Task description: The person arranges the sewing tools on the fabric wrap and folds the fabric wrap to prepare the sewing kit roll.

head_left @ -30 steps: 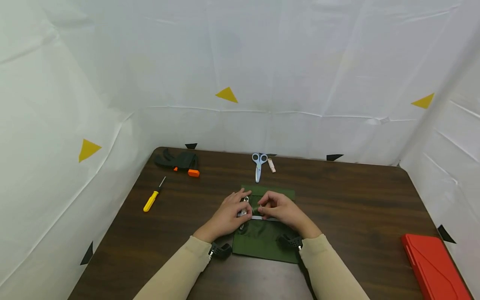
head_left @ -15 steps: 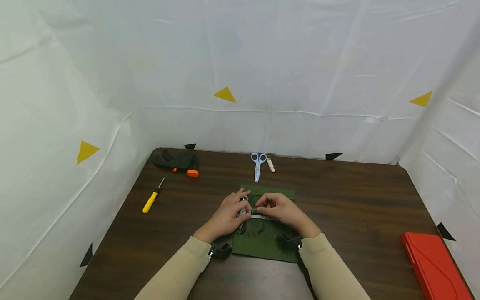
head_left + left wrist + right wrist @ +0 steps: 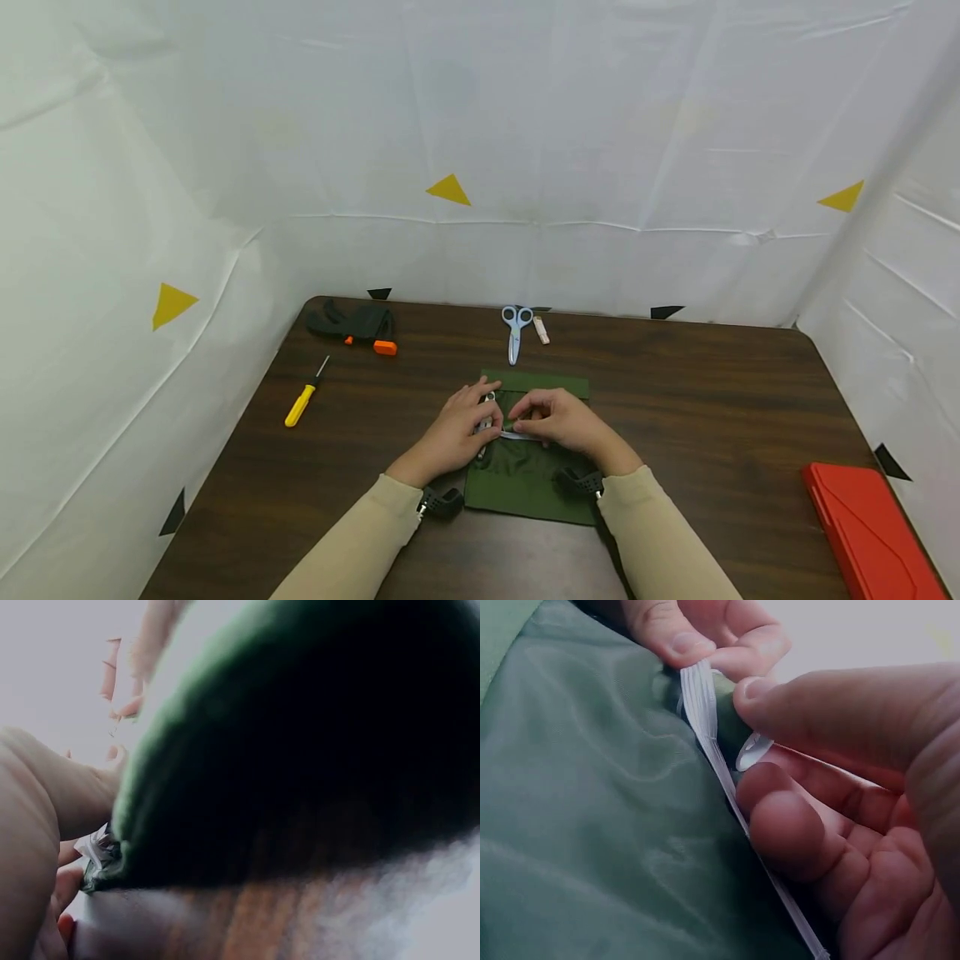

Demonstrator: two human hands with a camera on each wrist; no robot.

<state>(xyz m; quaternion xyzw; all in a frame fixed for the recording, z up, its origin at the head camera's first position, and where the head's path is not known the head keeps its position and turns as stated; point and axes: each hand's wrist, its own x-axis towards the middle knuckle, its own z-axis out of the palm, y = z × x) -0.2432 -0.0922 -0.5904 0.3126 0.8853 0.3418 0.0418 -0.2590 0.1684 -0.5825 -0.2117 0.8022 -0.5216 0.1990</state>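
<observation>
Moved the right hand [image 3: 564,423] slightly toward 6 o'clock since the earlier frame, bringing its fingertips closer to the narrow white gathered elastic band [image 3: 699,697]; kept the left hand [image 3: 453,427] in nearly the same place. Find the band across the flat dark-green cloth pouch [image 3: 517,493], laid out on the table between both arms. With the left thumb and a finger, pinching the band's end. With the right thumb and fingers, pinching a small white oval-edged piece [image 3: 751,754] just beside the band; cannot tell its full shape. Note the silver ring-ended metal tool [image 3: 484,425] already on the pouch under the left hand. Seemingly midway: busy at the band, with the white piece not yet let go.

Farther out, on the dark-brown wood-grain table [image 3: 690,400], see pale-blue scissors [image 3: 514,340] at 12 o'clock from the pouch, beside a short pale stick-like piece [image 3: 542,331]; a yellow-handled screwdriver [image 3: 300,406] between 9 and 10; a bundled black strap [image 3: 367,321] with orange parts at 10; a flat red plastic case [image 3: 873,529] just past 3. Beyond, hung white sheeting [image 3: 585,125], marked with yellow triangles [image 3: 449,190] and black ones low down.
</observation>
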